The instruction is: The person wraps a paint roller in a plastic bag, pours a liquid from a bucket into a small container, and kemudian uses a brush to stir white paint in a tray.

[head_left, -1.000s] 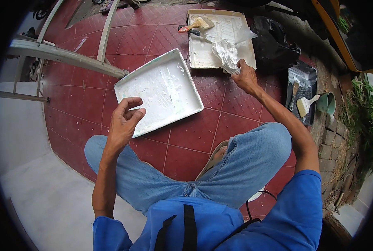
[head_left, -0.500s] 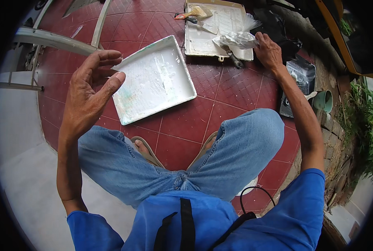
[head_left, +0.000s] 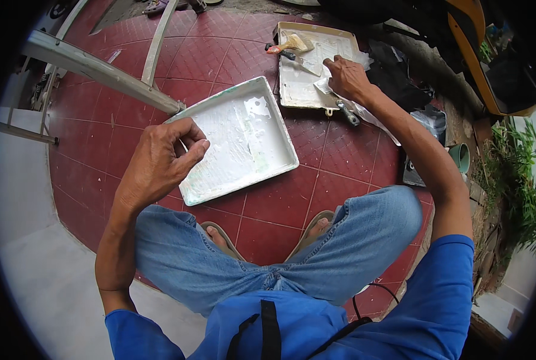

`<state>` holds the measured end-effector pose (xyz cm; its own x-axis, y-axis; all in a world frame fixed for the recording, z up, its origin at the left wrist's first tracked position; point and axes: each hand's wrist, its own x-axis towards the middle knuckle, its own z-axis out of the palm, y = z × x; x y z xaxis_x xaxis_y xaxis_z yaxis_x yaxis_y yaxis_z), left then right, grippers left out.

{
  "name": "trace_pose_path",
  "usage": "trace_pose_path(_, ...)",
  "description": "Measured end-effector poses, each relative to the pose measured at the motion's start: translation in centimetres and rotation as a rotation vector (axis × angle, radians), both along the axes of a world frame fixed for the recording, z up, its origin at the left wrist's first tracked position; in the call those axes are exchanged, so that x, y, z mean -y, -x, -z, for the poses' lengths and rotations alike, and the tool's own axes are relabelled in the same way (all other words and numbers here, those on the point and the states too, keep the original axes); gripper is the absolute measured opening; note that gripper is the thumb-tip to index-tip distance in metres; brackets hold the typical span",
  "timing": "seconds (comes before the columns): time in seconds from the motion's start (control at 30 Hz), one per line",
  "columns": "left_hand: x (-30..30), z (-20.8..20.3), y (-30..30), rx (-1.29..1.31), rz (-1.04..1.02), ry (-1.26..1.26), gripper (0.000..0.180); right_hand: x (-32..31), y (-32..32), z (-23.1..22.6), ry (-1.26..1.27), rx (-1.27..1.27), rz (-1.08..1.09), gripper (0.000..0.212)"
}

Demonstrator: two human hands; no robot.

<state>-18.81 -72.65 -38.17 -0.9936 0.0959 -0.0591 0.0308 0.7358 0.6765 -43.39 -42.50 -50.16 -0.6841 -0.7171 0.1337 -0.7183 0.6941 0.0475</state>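
My left hand (head_left: 163, 159) hovers at the left side of the near white paint tray (head_left: 244, 141). Its fingers are curled, the thumb close to the index finger, and nothing shows between them. Over the far paint tray (head_left: 289, 96) my right hand (head_left: 349, 79) is closed, with a crumpled white sheet (head_left: 373, 117) coming out under it and trailing below the wrist. Its fingertips are partly hidden. Beside those fingers lies a putty knife (head_left: 289, 56), and a paintbrush (head_left: 295, 43) rests just beyond. Across the tray's front edge sticks a dark tool handle (head_left: 349, 114).
A metal frame leg (head_left: 99, 66) slants along the left of the red tiles (head_left: 274, 198). Right of the far tray lie a black bag (head_left: 400, 78) and a green cup (head_left: 460, 157). Plants (head_left: 520, 186) grow at the right; a yellow-framed object (head_left: 475, 54) stands behind.
My right hand has moved left over the far tray, and the white sheet now trails beneath it. My left hand has curled from spread fingers. The whole view has shifted, with the trays lower.
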Motion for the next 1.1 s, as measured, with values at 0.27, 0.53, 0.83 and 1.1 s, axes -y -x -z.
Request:
trace_pose_path(0.27,2.1,-1.0,-1.2,0.04,-0.049,0.013,0.018,12.5,6.7,7.4,0.163,-0.086,0.019,0.029)
trace_pose_path(0.53,1.6,-1.4,-1.7,0.059,-0.125,0.057,0.012,13.1,9.8,10.3,0.063,-0.018,0.148,0.031)
trace_pose_path(0.83,1.4,-0.5,-1.2,0.099,-0.127,0.094,0.008,11.2,11.9,11.7,0.011,-0.093,0.124,0.021)
trace_pose_path(1.1,1.3,-0.9,-2.0,0.158,-0.193,0.153,0.01,8.6,10.3,7.7,0.389,-0.093,0.196,0.025)
